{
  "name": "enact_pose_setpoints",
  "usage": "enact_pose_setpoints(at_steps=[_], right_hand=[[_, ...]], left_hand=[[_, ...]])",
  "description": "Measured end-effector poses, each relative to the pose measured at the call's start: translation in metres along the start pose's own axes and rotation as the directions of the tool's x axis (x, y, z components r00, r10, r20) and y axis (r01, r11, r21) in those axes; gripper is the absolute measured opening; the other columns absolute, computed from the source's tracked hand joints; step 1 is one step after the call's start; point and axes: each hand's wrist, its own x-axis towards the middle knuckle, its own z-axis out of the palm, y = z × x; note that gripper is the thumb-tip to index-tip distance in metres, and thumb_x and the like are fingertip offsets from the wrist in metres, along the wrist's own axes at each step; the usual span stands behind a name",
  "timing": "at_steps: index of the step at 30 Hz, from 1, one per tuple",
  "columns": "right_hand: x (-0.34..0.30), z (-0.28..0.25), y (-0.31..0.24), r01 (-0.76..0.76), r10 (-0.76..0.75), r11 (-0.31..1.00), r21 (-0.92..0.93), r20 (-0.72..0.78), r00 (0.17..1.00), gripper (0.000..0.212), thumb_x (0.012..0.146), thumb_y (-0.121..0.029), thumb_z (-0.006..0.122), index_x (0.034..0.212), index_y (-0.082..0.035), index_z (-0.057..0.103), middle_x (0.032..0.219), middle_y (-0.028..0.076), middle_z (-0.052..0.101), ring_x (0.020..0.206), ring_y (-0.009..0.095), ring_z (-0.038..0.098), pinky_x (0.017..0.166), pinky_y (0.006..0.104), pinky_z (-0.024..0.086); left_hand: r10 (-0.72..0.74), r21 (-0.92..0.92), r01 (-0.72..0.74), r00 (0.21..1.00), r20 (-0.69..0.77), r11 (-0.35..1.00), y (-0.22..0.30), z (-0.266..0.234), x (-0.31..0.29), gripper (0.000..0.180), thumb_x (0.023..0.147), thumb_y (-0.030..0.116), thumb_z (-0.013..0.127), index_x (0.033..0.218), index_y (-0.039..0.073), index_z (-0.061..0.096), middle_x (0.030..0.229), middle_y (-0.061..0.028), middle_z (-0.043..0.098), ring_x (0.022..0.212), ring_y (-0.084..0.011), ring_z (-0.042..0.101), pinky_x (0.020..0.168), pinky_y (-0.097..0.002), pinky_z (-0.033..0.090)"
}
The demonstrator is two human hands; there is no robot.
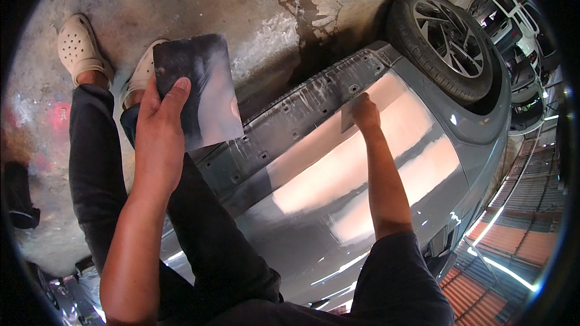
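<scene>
My left hand [161, 136] grips a dark flat board [202, 78] with rounded corners, thumb on top and fingers underneath. The board's lower right looks pale; smear or reflection, I cannot tell. My right hand [366, 112] is closed around a thin greyish spreader [347, 119], its blade against the lower side of a grey car. Under and around it lies a band of pale peach filler [396, 111]. A second filler patch [432, 172] covers the panel higher up, with a grey strip between the two. The fingers of my right hand are partly hidden.
Along the car's bottom edge runs a dark sill [290, 111] with small square holes. A wheel [444, 42] stands at the upper right, with white vehicle parts [513, 30] beyond. My beige clogs [78, 45] rest on the stained concrete floor [211, 0].
</scene>
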Motion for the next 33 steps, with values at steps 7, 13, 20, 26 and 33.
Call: enact_pose_setpoints(at_steps=[7,13,20,26,33], right_hand=[[-0.046,0.062,-0.029,0.124,-0.131,0.990,0.062,0.118,0.984,0.038,0.086,-0.011,0.054,0.120,0.002,0.044,0.101,0.034,0.067,0.096,0.050,0.066,0.088,0.0549,0.054],[-0.121,0.144,-0.053,0.265,-0.282,0.957,0.116,0.166,0.945,0.035,0.084,-0.012,0.060,0.114,0.000,0.048,0.089,0.027,0.069,0.086,0.045,0.069,0.079,0.0554,0.056],[-0.196,0.142,-0.126,0.214,-0.344,0.841,0.497,0.185,0.921,0.045,0.088,-0.017,0.055,0.129,0.001,0.047,0.100,0.032,0.067,0.095,0.050,0.064,0.086,0.0575,0.050],[-0.202,0.004,-0.155,0.192,-0.268,0.448,0.873,-0.073,0.961,0.036,0.088,-0.009,0.057,0.121,0.001,0.048,0.105,0.025,0.064,0.096,0.037,0.064,0.087,0.0456,0.049],[-0.286,-0.029,-0.131,0.453,-0.383,0.163,0.876,-0.367,0.848,0.038,0.089,0.003,0.051,0.127,-0.001,0.047,0.134,0.018,0.050,0.120,0.027,0.051,0.103,0.0378,0.041]], left_hand=[[-0.025,-0.048,0.024,0.999,-0.025,0.999,0.001,0.001,-0.001,0.037,0.101,0.027,0.055,0.129,0.003,0.056,0.113,-0.0052,0.063,0.101,-0.0142,0.055,0.096,-0.0263,0.038],[-0.005,-0.029,0.005,1.000,-0.007,1.000,0.000,0.000,-0.002,0.036,0.101,0.026,0.055,0.129,0.003,0.055,0.112,-0.0045,0.063,0.100,-0.0137,0.056,0.095,-0.0263,0.039],[-0.020,-0.116,0.021,1.000,0.014,0.993,-0.003,0.000,-0.001,0.037,0.100,0.025,0.056,0.130,0.004,0.055,0.113,-0.0033,0.064,0.100,-0.0133,0.055,0.094,-0.0264,0.039],[0.018,-0.109,-0.011,0.998,0.061,0.994,-0.010,-0.015,-0.005,0.048,0.098,0.029,0.061,0.137,0.004,0.050,0.123,-0.0073,0.061,0.112,-0.0175,0.056,0.101,-0.0305,0.040],[0.028,-0.113,-0.028,1.000,-0.004,0.993,-0.036,-0.025,-0.062,0.060,0.095,0.030,0.065,0.142,0.001,0.043,0.130,-0.0114,0.059,0.120,-0.0223,0.054,0.107,-0.0363,0.038]])
